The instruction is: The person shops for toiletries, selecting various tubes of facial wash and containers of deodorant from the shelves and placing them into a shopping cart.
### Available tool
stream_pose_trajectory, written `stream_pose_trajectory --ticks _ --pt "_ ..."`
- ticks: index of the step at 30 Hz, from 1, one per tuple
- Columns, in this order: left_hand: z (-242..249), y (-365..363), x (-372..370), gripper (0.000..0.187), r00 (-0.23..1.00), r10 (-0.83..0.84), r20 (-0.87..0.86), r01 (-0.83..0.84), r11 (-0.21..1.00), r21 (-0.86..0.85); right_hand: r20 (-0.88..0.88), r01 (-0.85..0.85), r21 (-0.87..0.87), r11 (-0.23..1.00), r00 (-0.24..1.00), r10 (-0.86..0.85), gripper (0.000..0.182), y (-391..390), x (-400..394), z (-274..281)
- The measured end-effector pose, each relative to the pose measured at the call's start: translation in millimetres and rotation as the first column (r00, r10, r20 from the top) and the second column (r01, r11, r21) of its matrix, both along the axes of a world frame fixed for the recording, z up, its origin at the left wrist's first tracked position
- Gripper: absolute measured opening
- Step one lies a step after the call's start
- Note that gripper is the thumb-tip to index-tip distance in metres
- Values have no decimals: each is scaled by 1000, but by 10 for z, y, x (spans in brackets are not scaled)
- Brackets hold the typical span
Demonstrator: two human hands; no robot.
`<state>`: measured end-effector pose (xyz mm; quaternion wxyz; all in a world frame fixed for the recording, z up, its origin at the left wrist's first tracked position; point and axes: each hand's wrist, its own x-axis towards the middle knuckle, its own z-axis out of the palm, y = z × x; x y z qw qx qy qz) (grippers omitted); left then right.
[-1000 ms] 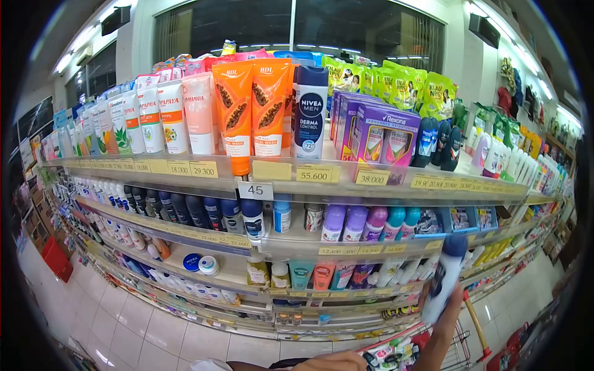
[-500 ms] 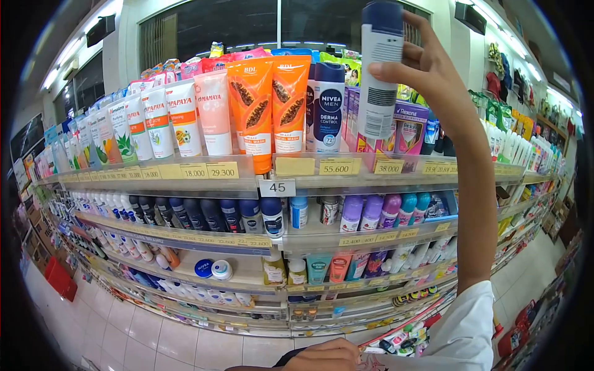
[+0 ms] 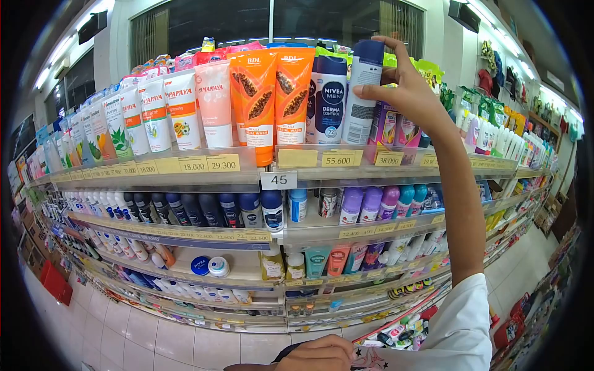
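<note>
My right hand is closed around a deodorant spray can with a dark blue cap. The can is upright on the top shelf, its printed back label facing me. Just left of it stands a Nivea Men Derma Control spray, and to its right are purple Rexona boxes. Low in the view, my left hand has its fingers curled near my body; what they hold, if anything, is hidden. A dark edge shows beside that hand.
Orange papaya face wash tubes and a pink tube line the top shelf, behind a clear front rail with price tags. Roll-ons fill the shelf below. A red basket with several bottles is beside my right sleeve.
My right hand has come down and slightly left with the spray can, bringing it from above the shelf front into the row beside the Nivea Men spray. My left hand stays low.
</note>
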<state>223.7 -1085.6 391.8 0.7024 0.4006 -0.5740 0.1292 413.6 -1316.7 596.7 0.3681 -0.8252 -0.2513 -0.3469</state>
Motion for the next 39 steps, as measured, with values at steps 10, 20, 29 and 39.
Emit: stream_pose_trajectory --ticks 10,20,29,39 --pt "-21 10 -16 40 999 28 16 -28 1000 -4 69 285 -187 940 958 -277 88 28 31 5" --pt "-29 -36 -42 47 999 46 28 -47 998 42 215 145 -221 964 972 -97 55 -164 122 154" --pt "-27 -126 -160 54 996 84 -11 -84 996 33 113 89 -390 917 992 -49 51 -161 206 411" --pt "-12 -110 -177 51 995 75 59 -78 996 53 193 364 -372 854 930 -312 63 -68 90 385"
